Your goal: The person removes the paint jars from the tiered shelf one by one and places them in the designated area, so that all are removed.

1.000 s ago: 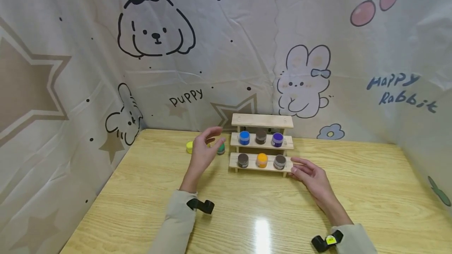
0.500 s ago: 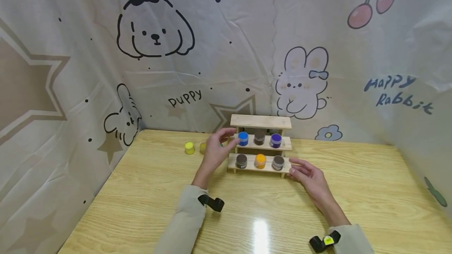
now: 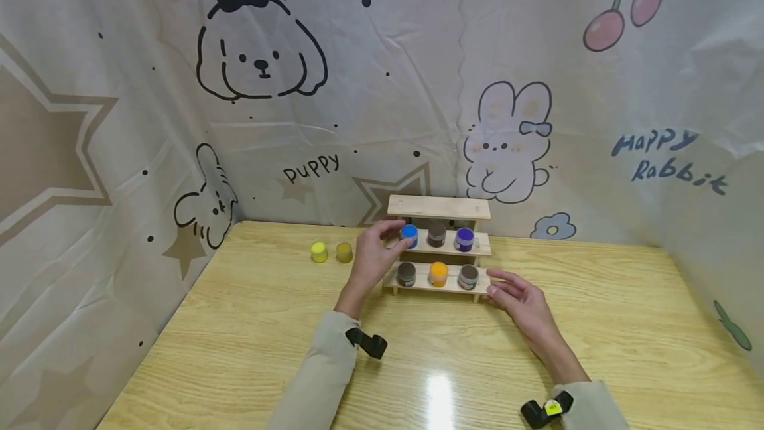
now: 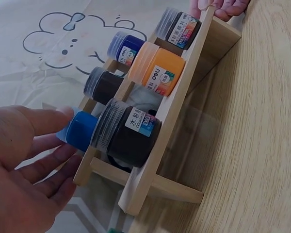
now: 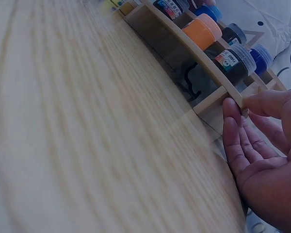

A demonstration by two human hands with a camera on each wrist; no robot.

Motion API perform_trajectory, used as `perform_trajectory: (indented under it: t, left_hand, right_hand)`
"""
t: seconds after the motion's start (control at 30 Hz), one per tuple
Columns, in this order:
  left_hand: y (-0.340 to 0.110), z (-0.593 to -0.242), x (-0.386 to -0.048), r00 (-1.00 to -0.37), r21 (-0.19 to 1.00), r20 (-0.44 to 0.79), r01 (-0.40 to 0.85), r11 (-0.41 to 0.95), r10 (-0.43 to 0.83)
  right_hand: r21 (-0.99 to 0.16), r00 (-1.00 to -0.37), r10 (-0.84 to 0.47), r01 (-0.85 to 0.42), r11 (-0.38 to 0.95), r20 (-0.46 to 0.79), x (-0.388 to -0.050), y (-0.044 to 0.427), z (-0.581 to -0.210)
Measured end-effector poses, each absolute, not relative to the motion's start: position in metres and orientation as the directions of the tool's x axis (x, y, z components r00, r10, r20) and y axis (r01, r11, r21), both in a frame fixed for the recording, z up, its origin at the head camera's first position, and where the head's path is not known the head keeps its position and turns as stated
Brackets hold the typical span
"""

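A three-tier wooden rack (image 3: 438, 207) holds six paint jars. On its middle tier stand a blue jar (image 3: 409, 235), a dark jar (image 3: 437, 235) and a purple jar (image 3: 464, 239); the lowest has a dark jar (image 3: 406, 274), an orange jar (image 3: 438, 273) and another dark jar (image 3: 468, 277). My left hand (image 3: 373, 259) has its thumb and fingers around the blue jar (image 4: 81, 130), thumb on its lid side in the left wrist view. At the rack's right end, my right hand (image 3: 528, 307) grips the lowest board's tip between thumb and fingers (image 5: 235, 141).
Left of the rack, a yellow jar (image 3: 319, 252) and a mustard-coloured jar (image 3: 343, 252) stand on the wooden table (image 3: 239, 324). A patterned cloth (image 3: 358, 85) hangs behind the table. The rack's top tier holds no jars.
My left hand has moved right, from above the loose jars to the blue jar, uncovering the mustard-coloured one. The green jar is now hidden in the head view. My right hand stays at the rack.
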State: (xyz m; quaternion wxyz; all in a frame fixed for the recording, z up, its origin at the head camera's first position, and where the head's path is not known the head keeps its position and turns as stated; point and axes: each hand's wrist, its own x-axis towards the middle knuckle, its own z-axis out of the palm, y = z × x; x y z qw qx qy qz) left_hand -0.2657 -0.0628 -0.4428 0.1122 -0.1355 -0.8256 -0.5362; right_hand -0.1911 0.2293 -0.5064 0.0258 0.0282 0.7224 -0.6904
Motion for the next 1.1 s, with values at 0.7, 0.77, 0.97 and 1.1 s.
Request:
perform_trajectory:
  t: [0.7,0.77,0.97,1.1]
  left_hand:
    - [-0.077,-0.445,-0.260,-0.950,0.907,0.303,0.312,0.282,0.078]
    - [-0.081,-0.445,-0.259,-0.951,0.913,0.301,0.310,0.265,0.075]
    - [-0.098,-0.445,-0.252,-0.950,0.920,0.308,0.310,0.239,0.046]
    - [-0.109,-0.447,-0.249,-0.948,0.922,0.315,0.315,0.227,0.038]
  right_hand:
    - [-0.995,-0.997,0.008,0.076,0.063,-0.075,-0.190,0.228,-0.502]
    - [-0.995,-0.997,0.007,0.079,0.064,-0.079,-0.190,0.228,-0.502]
    - [-0.996,-0.997,0.004,0.072,0.056,-0.072,-0.189,0.227,-0.503]
    - [-0.997,-0.998,-0.005,0.060,0.051,-0.060,-0.189,0.228,-0.504]
